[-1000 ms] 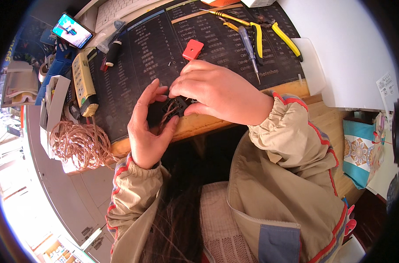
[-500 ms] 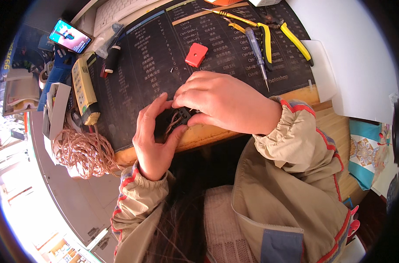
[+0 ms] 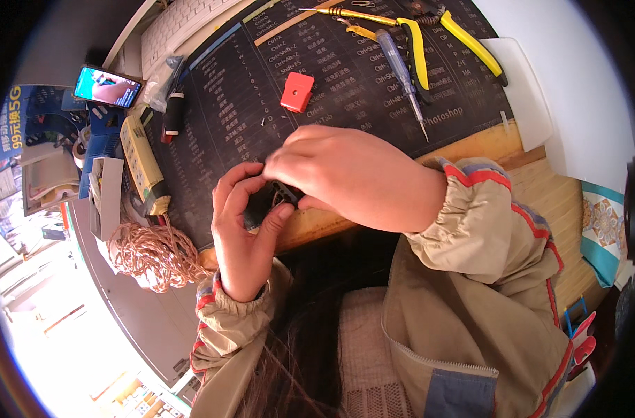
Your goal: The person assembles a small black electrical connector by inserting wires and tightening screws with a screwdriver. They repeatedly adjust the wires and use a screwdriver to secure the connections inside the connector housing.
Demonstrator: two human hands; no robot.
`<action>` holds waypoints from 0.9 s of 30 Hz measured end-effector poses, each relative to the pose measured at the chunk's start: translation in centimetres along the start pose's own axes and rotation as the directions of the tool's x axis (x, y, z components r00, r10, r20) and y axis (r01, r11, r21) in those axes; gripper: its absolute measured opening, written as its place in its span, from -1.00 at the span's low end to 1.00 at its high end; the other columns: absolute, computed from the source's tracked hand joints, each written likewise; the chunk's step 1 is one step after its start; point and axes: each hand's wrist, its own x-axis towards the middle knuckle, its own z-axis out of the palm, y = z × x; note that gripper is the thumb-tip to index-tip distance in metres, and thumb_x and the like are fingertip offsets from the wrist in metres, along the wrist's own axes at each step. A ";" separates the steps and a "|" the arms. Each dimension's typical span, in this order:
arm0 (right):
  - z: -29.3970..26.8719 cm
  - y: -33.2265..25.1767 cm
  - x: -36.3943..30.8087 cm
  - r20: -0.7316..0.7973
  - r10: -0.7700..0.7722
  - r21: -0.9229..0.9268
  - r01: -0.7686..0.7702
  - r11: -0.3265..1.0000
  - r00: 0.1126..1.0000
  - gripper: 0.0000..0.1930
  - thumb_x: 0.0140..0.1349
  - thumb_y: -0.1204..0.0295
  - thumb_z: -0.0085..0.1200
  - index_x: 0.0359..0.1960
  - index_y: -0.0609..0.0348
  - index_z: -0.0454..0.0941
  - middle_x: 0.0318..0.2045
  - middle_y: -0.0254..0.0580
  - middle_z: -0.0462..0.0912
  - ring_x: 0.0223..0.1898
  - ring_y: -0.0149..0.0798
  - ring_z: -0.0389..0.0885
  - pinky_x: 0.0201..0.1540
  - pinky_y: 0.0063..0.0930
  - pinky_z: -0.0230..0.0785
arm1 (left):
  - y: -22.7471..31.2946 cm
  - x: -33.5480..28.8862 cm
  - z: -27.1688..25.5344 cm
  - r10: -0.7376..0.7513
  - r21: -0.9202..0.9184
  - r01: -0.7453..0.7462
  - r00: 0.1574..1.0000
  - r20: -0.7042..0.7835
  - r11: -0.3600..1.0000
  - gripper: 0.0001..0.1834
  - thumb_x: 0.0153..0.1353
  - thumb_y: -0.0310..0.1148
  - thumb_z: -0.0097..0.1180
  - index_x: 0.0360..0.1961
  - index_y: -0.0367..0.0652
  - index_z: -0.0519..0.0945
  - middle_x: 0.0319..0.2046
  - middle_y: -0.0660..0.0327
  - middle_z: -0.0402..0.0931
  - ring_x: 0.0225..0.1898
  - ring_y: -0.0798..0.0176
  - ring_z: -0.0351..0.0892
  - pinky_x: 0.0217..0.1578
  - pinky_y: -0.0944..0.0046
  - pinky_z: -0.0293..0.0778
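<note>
Near the front edge of the black desk mat, my left hand (image 3: 244, 233) is closed with fingers and thumb curled round a small black part with wires (image 3: 282, 194). My right hand (image 3: 363, 177) meets it from the right, fingers bent down over the same part. Most of the black part is hidden by the hands, and what my right fingertips pinch cannot be seen. A red plastic piece (image 3: 297, 92) with a small hole lies on the mat beyond my hands.
A screwdriver (image 3: 400, 76) and yellow-handled pliers (image 3: 416, 59) lie at the far right on the mat (image 3: 227, 83). A phone (image 3: 107, 87), a power strip (image 3: 142, 160) and a coiled bundle of wire (image 3: 155, 254) sit at the left. A keyboard (image 3: 185, 28) stands behind.
My view has shifted slightly, so the desk things appear moved. My hands stay together at the black part; my right fingers now cover more of it and have tilted further over.
</note>
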 end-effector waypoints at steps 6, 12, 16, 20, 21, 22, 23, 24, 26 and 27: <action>0.1 -4.9 -4.3 -0.300 0.390 0.056 -0.392 0.918 0.870 -0.65 0.16 0.52 0.37 -0.02 0.28 0.60 -0.24 -0.07 0.62 -0.21 0.06 0.64 -0.17 -0.15 0.53 | 1.6 0.3 -0.4 0.019 0.172 -0.020 1.000 0.009 0.985 -0.54 0.13 -0.35 0.48 0.04 -0.32 0.70 0.13 0.01 0.58 0.15 -0.06 0.53 0.22 0.04 0.43; 3.8 -6.1 -4.6 -0.326 0.426 -0.092 -0.477 0.874 0.844 -0.70 0.20 0.44 0.35 -0.06 0.27 0.64 -0.28 -0.15 0.60 -0.26 -0.05 0.67 -0.26 -0.23 0.56 | 3.6 0.8 -1.2 0.074 0.389 -0.116 0.990 0.121 0.914 -0.56 0.20 -0.39 0.39 0.07 -0.40 0.67 0.06 -0.05 0.57 0.05 -0.13 0.54 0.12 0.03 0.48; 4.4 -5.5 -4.6 -0.364 0.374 -0.109 -0.438 0.892 0.853 -0.70 0.17 0.46 0.36 -0.07 0.25 0.65 -0.28 -0.19 0.60 -0.27 -0.09 0.68 -0.29 -0.27 0.56 | 4.6 0.9 -1.0 0.103 0.543 -0.196 0.975 0.198 0.816 -0.52 0.27 -0.41 0.29 0.17 -0.47 0.59 0.08 -0.12 0.53 0.05 -0.20 0.52 0.11 -0.02 0.49; 4.9 -4.6 -4.9 -0.431 0.261 -0.123 -0.343 0.931 0.864 -0.74 0.14 0.44 0.18 -0.13 0.26 0.60 -0.32 -0.25 0.47 -0.26 -0.25 0.61 -0.34 -0.42 0.53 | 4.9 0.8 -0.6 0.066 0.586 -0.195 0.970 0.235 0.786 -0.43 0.30 -0.40 0.26 0.26 -0.51 0.48 0.12 -0.18 0.48 0.08 -0.25 0.52 0.13 -0.06 0.49; 5.1 -4.4 -5.0 -0.435 0.251 -0.122 -0.333 0.935 0.865 -0.72 0.14 0.44 0.18 -0.11 0.27 0.61 -0.32 -0.25 0.48 -0.26 -0.25 0.61 -0.33 -0.42 0.53 | 4.8 0.8 -0.4 0.063 0.583 -0.194 0.969 0.238 0.789 -0.42 0.30 -0.39 0.26 0.28 -0.52 0.47 0.13 -0.19 0.47 0.09 -0.25 0.51 0.14 -0.07 0.48; 5.2 -4.3 -5.1 -0.436 0.241 -0.119 -0.321 0.940 0.867 -0.70 0.14 0.44 0.18 -0.09 0.28 0.61 -0.31 -0.25 0.49 -0.26 -0.25 0.61 -0.33 -0.42 0.53 | 4.8 0.8 -0.4 0.061 0.579 -0.192 0.969 0.238 0.792 -0.40 0.31 -0.39 0.26 0.29 -0.52 0.45 0.14 -0.20 0.46 0.09 -0.26 0.51 0.14 -0.07 0.48; 5.4 -4.1 -5.2 -0.450 0.230 -0.118 -0.313 0.942 0.863 -0.69 0.15 0.45 0.18 -0.07 0.30 0.61 -0.30 -0.25 0.49 -0.26 -0.25 0.61 -0.32 -0.42 0.53 | 4.7 0.7 -0.3 0.055 0.579 -0.183 0.971 0.231 0.795 -0.41 0.31 -0.39 0.26 0.29 -0.52 0.45 0.13 -0.20 0.45 0.09 -0.26 0.51 0.14 -0.07 0.48; 5.5 -4.0 -5.2 -0.462 0.223 -0.112 -0.305 0.946 0.858 -0.68 0.15 0.45 0.18 -0.05 0.31 0.61 -0.30 -0.24 0.50 -0.26 -0.24 0.62 -0.32 -0.42 0.53 | 4.7 0.7 -0.2 0.051 0.579 -0.174 0.973 0.224 0.797 -0.41 0.31 -0.39 0.26 0.29 -0.52 0.45 0.13 -0.20 0.45 0.09 -0.26 0.51 0.14 -0.07 0.48; 5.5 -3.9 -5.2 -0.470 0.214 -0.103 -0.294 0.950 0.856 -0.65 0.16 0.46 0.18 0.00 0.32 0.61 -0.29 -0.23 0.52 -0.27 -0.24 0.63 -0.32 -0.41 0.54 | 4.8 0.6 -0.1 0.049 0.575 -0.167 0.975 0.215 0.801 -0.41 0.31 -0.38 0.26 0.29 -0.51 0.45 0.12 -0.19 0.46 0.09 -0.26 0.51 0.14 -0.06 0.49; 5.4 -3.9 -5.1 -0.465 0.212 -0.101 -0.289 0.952 0.860 -0.63 0.17 0.46 0.18 0.02 0.32 0.61 -0.28 -0.23 0.52 -0.27 -0.23 0.64 -0.32 -0.41 0.54 | 4.8 0.6 -0.1 0.052 0.572 -0.167 0.976 0.212 0.803 -0.40 0.30 -0.38 0.27 0.28 -0.51 0.46 0.11 -0.18 0.46 0.09 -0.25 0.52 0.14 -0.06 0.49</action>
